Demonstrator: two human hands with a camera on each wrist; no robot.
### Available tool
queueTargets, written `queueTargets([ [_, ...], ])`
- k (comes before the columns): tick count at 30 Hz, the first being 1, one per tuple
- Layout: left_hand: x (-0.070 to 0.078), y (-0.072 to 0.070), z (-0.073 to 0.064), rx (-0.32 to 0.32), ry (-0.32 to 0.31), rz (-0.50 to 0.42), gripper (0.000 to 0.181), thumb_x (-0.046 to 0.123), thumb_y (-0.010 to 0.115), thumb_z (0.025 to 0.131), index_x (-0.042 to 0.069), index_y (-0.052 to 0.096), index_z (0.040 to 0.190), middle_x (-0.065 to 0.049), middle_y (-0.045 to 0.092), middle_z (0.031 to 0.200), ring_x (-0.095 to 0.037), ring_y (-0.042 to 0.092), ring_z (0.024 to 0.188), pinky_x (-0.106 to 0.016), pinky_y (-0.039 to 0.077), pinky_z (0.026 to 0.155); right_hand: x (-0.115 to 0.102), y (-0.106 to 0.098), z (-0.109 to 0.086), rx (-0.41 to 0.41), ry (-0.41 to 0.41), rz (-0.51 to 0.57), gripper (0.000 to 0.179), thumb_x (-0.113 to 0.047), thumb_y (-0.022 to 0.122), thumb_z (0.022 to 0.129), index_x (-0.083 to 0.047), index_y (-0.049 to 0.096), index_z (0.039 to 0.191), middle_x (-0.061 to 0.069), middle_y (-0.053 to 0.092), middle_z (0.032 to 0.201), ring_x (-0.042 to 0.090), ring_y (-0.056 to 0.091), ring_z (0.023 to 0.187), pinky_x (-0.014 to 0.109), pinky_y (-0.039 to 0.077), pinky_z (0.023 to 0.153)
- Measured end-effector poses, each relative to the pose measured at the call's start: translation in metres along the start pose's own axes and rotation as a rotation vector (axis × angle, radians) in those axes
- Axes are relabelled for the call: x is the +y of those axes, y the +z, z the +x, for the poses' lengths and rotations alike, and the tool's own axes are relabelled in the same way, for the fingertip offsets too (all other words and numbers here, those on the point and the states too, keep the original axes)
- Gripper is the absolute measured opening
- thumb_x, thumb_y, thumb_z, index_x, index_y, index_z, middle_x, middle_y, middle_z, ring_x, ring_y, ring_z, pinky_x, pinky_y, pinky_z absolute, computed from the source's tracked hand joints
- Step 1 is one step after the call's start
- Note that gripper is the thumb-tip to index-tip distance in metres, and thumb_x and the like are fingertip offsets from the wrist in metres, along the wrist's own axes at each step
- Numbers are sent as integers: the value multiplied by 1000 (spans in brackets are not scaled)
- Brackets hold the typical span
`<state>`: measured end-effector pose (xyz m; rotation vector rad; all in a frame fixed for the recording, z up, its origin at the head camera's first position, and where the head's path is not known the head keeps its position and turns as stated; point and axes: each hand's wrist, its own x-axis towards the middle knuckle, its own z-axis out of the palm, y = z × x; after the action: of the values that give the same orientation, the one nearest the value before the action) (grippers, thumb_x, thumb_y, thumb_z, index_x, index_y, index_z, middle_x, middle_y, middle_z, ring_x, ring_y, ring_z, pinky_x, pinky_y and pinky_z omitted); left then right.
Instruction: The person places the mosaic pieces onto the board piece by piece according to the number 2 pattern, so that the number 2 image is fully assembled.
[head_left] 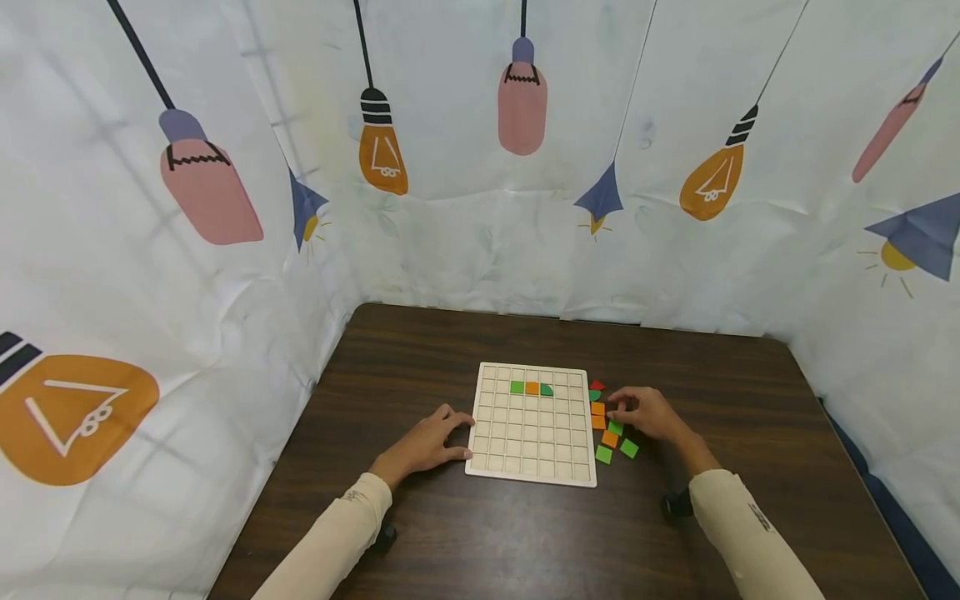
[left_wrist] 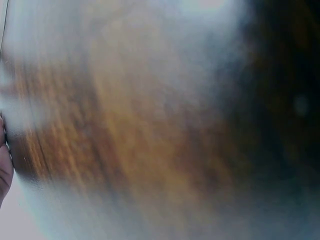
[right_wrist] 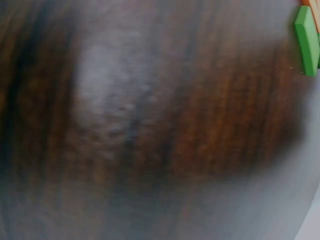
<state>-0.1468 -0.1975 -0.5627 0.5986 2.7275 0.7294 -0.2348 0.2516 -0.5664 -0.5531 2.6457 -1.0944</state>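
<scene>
A cream board marked with a grid of square cells lies on the table. In its upper part are a light green square tile, an orange square tile and a darker green tile with a rounded side. My left hand touches the board's left edge with spread thumb and fingers. Beside the right edge, my right hand has bent fingers right by an orange tile; whether it pinches a tile is unclear. A green tile shows at the right wrist view's corner.
Loose tiles lie along the board's right side: a red piece, a green rounded piece, and several orange and green squares, including a green tile nearest me. The dark wooden table meets a white patterned sheet at the back.
</scene>
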Motion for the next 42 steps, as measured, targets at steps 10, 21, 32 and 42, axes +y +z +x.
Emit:
queueTargets([
  [10, 0, -1, 0, 2, 0, 5, 56, 47, 70, 92, 25, 53, 141, 0, 49, 115, -14, 47, 81, -36, 42, 78, 5, 3, 1, -6, -1, -19, 28, -24, 78, 89, -6, 71, 110, -1, 61, 79, 11, 52, 61, 25, 44, 54],
  [21, 1, -2, 0, -6, 6, -4, 56, 46, 70, 93, 25, 52, 142, -1, 49, 116, -14, 48, 83, -37, 42, 79, 3, 2, 7, -19, 30, -70, 29, -26, 80, 87, -9, 73, 108, -2, 62, 79, 14, 53, 71, 26, 43, 62],
  [32, 1, 0, 1, -2, 6, -5, 56, 47, 69, 93, 26, 52, 142, -1, 50, 118, -14, 49, 85, -37, 43, 80, 0, -11, 0, -42, 32, -106, 31, -32, 81, 86, -11, 75, 107, -5, 63, 80, 15, 51, 75, 29, 40, 65],
  [42, -1, 0, 1, -6, -3, -5, 56, 47, 69, 93, 27, 52, 142, 0, 50, 118, -14, 49, 86, -37, 42, 80, 13, -13, -12, -94, 8, -58, 37, -33, 84, 83, -11, 76, 111, -2, 66, 90, 11, 52, 75, 26, 44, 62],
])
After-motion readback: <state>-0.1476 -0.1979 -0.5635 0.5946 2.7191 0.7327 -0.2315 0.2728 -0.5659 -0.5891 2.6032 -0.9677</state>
